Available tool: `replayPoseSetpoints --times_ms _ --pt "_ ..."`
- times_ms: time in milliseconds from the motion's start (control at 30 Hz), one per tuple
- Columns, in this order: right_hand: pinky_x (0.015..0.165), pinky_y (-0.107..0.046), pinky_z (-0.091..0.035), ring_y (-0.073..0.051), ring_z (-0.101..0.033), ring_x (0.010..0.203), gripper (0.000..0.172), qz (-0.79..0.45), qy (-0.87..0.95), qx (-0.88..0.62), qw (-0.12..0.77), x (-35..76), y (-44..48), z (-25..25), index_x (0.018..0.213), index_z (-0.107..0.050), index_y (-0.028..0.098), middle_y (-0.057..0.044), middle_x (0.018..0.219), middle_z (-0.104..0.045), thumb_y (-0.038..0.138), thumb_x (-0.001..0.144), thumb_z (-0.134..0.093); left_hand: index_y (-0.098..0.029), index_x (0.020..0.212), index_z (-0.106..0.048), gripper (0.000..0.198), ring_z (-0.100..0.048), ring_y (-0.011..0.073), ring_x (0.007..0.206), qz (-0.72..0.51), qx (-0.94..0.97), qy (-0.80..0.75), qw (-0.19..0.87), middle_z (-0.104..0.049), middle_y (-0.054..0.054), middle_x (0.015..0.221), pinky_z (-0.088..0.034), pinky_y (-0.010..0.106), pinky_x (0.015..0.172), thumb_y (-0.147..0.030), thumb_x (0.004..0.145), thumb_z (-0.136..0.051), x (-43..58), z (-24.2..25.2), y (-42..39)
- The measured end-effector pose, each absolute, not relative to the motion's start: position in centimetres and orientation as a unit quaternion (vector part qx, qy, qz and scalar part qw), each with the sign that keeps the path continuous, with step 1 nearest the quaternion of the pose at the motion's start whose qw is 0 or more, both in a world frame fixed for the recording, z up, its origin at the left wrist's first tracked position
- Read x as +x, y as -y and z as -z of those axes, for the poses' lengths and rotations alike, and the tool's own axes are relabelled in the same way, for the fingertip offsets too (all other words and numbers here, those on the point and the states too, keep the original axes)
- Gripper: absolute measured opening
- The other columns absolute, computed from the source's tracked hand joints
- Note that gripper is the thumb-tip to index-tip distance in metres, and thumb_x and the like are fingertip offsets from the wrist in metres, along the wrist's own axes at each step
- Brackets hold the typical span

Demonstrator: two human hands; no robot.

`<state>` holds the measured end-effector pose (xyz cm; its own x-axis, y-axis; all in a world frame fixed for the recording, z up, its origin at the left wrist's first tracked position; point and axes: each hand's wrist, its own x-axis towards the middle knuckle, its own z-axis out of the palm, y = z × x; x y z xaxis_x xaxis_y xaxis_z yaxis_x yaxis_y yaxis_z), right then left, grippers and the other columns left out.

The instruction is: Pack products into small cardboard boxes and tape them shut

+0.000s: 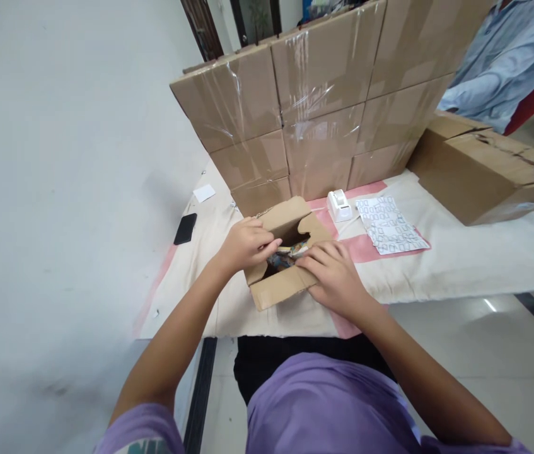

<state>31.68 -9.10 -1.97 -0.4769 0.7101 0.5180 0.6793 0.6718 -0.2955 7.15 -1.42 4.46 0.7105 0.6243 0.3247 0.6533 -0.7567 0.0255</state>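
A small cardboard box [278, 293] sits on the cloth-covered table in front of me with its flaps up. Inside lies a packet with a colourful pattern [283, 260], partly hidden by the walls and my fingers. My left hand [250, 244] reaches over the box's left side, fingers curled and tips pinched at the packet's left end. From the right, my right hand [333, 274] comes over the box's edge, its bent fingers closed at the packet's right end. The exact grip of both hands is partly hidden.
Stacked, taped cartons [323, 88] stand behind the box. A white tape dispenser [339, 206] and a printed sheet [389, 225] lie to the right, near a larger carton [479, 170]. A black phone-like object [185, 229] and white card [204, 193] lie left. Someone in a blue shirt [507, 60] is beyond.
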Motion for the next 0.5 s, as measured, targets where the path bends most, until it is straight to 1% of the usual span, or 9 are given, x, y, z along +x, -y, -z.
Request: replayPoseSetpoints --times_ms 100,133,200,267,300,367,400,467,500 --pt "0.104 -0.053 -0.033 -0.036 -0.05 0.123 0.039 0.022 0.825 -0.431 0.364 31.9 9.8 2.5 0.108 -0.067 0.023 -0.008 0.122 -0.069 0.007 0.072 -0.064 -0.022 0.069 -0.062 0.045 -0.056 0.0201 0.075 0.143 -0.924 0.349 0.052 -0.066 0.004 0.069 -0.036 0.036 0.071 -0.041 0.105 -0.041 9.0 -4.8 0.0" --pt "0.103 -0.055 -0.034 -0.037 -0.05 0.123 0.037 0.027 0.809 -0.443 0.385 32.0 9.9 2.8 0.106 -0.067 0.024 -0.009 0.122 -0.069 0.007 0.074 -0.065 -0.022 0.077 -0.066 0.04 -0.058 0.0212 0.081 0.138 -0.923 0.355 0.055 -0.07 0.005 0.078 -0.038 0.036 0.075 -0.041 0.104 -0.043 9.6 -5.0 -0.6" --pt "0.101 -0.055 -0.04 -0.035 -0.053 0.119 0.031 0.01 0.78 -0.448 0.437 32.4 9.9 3.3 0.104 -0.065 0.025 -0.009 0.116 -0.068 0.008 0.078 -0.066 -0.021 0.096 -0.07 0.031 -0.061 0.0252 0.101 0.138 -0.914 0.377 0.058 -0.074 0.007 0.103 -0.041 0.039 0.086 -0.043 0.102 -0.049 10.3 -5.2 -2.1" --pt "0.098 -0.052 -0.047 -0.031 -0.057 0.112 0.027 -0.028 0.759 -0.428 0.49 32.8 9.7 3.7 0.103 -0.063 0.027 -0.008 0.11 -0.066 0.009 0.082 -0.067 -0.022 0.118 -0.068 0.034 -0.057 0.0297 0.12 0.145 -0.89 0.43 0.034 -0.069 0.009 0.129 -0.042 0.043 0.099 -0.045 0.099 -0.052 10.2 -5.6 -3.5" --pt "0.097 -0.05 -0.049 -0.03 -0.058 0.111 0.027 -0.048 0.745 -0.422 0.515 32.9 9.6 3.9 0.104 -0.062 0.028 -0.007 0.11 -0.065 0.01 0.084 -0.067 -0.022 0.126 -0.066 0.039 -0.056 0.031 0.124 0.142 -0.869 0.474 0.005 -0.066 0.01 0.136 -0.043 0.044 0.102 -0.047 0.099 -0.052 9.8 -5.8 -4.1" --pt "0.096 -0.049 -0.053 -0.029 -0.059 0.115 0.032 -0.086 0.691 -0.433 0.573 32.9 9.3 4.3 0.112 -0.06 0.029 -0.009 0.118 -0.06 0.015 0.085 -0.069 -0.021 0.13 -0.066 0.046 -0.061 0.031 0.117 0.117 -0.821 0.553 -0.083 -0.068 0.011 0.133 -0.048 0.043 0.1 -0.05 0.097 -0.053 8.8 -6.4 -4.7" --pt "0.096 -0.049 -0.054 -0.03 -0.058 0.12 0.039 -0.107 0.655 -0.445 0.601 32.8 9.1 4.6 0.12 -0.057 0.03 -0.01 0.125 -0.056 0.019 0.085 -0.071 -0.021 0.127 -0.068 0.046 -0.064 0.0297 0.111 0.104 -0.805 0.569 -0.131 -0.07 0.01 0.128 -0.051 0.041 0.097 -0.053 0.097 -0.053 8.2 -6.7 -4.6" --pt "0.095 -0.049 -0.056 -0.031 -0.054 0.129 0.055 -0.14 0.597 -0.456 0.644 32.4 8.4 5.1 0.133 -0.047 0.031 -0.013 0.134 -0.049 0.026 0.085 -0.073 -0.024 0.119 -0.073 0.045 -0.068 0.0264 0.103 0.103 -0.804 0.543 -0.217 -0.073 0.005 0.118 -0.054 0.037 0.093 -0.057 0.098 -0.05 7.4 -7.4 -3.5" --pt "0.095 -0.049 -0.056 -0.031 -0.054 0.13 0.059 -0.148 0.586 -0.452 0.656 32.2 8.0 5.5 0.137 -0.042 0.032 -0.013 0.133 -0.049 0.028 0.086 -0.072 -0.026 0.119 -0.073 0.045 -0.069 0.0253 0.104 0.115 -0.814 0.511 -0.251 -0.074 0.003 0.117 -0.054 0.036 0.094 -0.058 0.101 -0.046 7.3 -7.8 -2.6"
